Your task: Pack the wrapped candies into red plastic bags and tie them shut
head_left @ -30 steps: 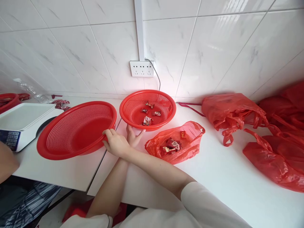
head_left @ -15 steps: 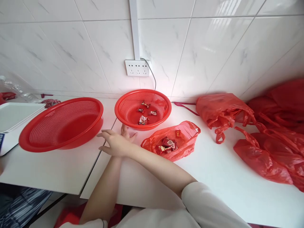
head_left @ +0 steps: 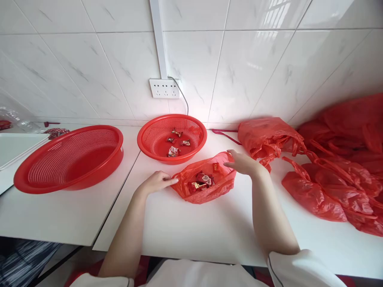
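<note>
A red plastic bag [head_left: 220, 191] lies with its mouth open on the white table, holding several red wrapped candies [head_left: 203, 179]. At the bag's left end, my left hand [head_left: 154, 183] pinches the edge between thumb and curled fingers. My right hand [head_left: 243, 162] is at the bag's right rim, thumb and fingers apart, with the fingertips at the plastic. Just behind the bag stands a round red mesh basket [head_left: 149, 145] with several wrapped candies [head_left: 173, 151] on its bottom.
A larger red basket [head_left: 68, 181] sits tilted-looking on the left. Knotted red plastic bags [head_left: 317, 195] and another red bag [head_left: 269, 133] crowd the right side. A white tray [head_left: 20, 139] is at the far left. Behind, a power socket [head_left: 164, 88] is on the tiled wall.
My hands were crossed left of the bag, in front of the round basket. They have uncrossed: the left is now at the bag's left edge, the right at its right rim.
</note>
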Action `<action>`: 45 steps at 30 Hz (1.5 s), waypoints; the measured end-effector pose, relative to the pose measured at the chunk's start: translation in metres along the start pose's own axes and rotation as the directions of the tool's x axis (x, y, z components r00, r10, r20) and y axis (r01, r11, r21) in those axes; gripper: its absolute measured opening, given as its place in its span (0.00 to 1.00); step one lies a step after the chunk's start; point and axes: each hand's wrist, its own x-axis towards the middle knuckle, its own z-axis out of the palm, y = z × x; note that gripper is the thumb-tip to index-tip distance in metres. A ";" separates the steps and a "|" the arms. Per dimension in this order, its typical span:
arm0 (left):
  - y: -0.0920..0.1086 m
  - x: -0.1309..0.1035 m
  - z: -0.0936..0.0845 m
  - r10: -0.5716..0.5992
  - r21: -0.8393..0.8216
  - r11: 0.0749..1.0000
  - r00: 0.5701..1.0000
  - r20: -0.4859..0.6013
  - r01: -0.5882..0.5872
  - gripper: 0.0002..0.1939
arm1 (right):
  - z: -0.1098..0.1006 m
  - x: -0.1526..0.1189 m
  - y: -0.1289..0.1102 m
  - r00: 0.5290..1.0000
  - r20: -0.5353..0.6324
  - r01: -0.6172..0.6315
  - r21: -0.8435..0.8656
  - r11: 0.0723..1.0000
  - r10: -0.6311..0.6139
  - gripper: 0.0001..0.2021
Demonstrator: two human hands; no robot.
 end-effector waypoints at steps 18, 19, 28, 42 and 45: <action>0.109 -0.024 -0.068 0.251 -0.537 0.605 0.781 -0.572 -0.588 0.18 | -0.040 -0.032 -0.022 0.519 -0.855 0.779 0.463 0.422 -0.020 0.16; 0.112 -0.024 -0.063 0.284 -0.532 0.597 0.779 -0.559 -0.600 0.20 | -0.038 -0.035 -0.028 0.519 -0.853 0.790 0.454 0.413 -0.055 0.18; 0.151 -0.046 0.000 0.447 -0.396 0.823 0.894 0.009 -0.408 0.34 | -0.027 -0.080 -0.084 0.395 -0.617 0.918 0.228 0.326 -0.681 0.15; 0.152 -0.027 0.017 0.419 -0.627 0.709 0.908 0.008 -0.322 0.19 | -0.023 -0.080 -0.094 0.650 -0.434 0.758 0.426 0.494 -0.624 0.19; 0.145 -0.020 0.016 0.322 -0.667 0.711 0.946 0.029 -0.222 0.21 | -0.014 -0.070 -0.092 0.724 -0.471 0.690 0.471 0.550 -0.504 0.16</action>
